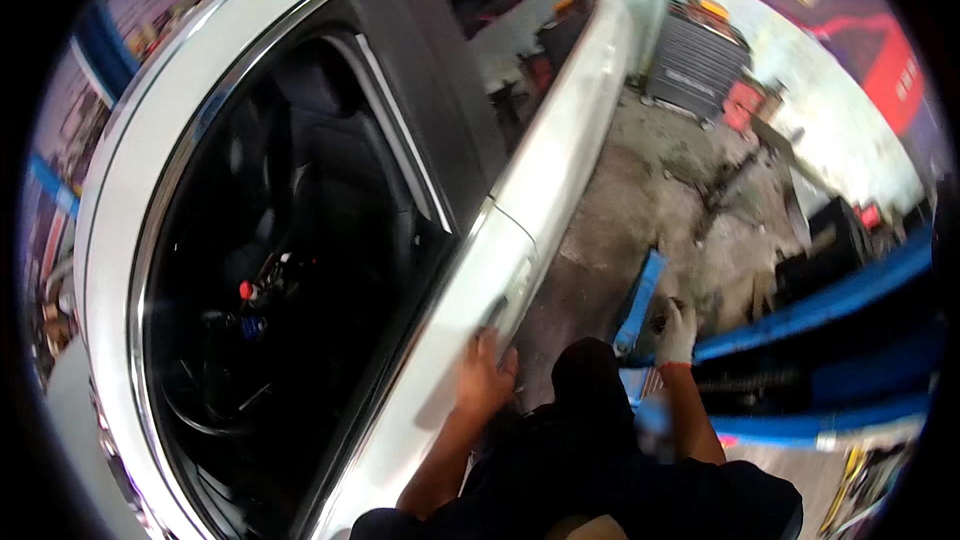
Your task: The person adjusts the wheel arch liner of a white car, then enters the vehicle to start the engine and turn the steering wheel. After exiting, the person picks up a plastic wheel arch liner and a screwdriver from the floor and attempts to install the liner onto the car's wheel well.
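My bare left hand (pixel 483 375) is at the side of a white car's door (pixel 400 410), its fingers hooked on the door handle (pixel 508 295). Through the front side window, the dark interior (pixel 300 140) shows a black seat and small red and blue items. My right hand (pixel 676 333), in a pale knit glove with an orange cuff, is out to the right of my leg with its fingers curled round something dark that I cannot make out. Just left of it lies a blue lift arm (pixel 638 295).
A blue lift structure (pixel 830 283) curves across the right. A grey tool chest (pixel 697 60) and red equipment (pixel 743 105) stand by the white wall (pixel 850 110). Dark clutter (pixel 840 235) sits beyond the lift. The stained floor (pixel 610 200) shows between the car and wall.
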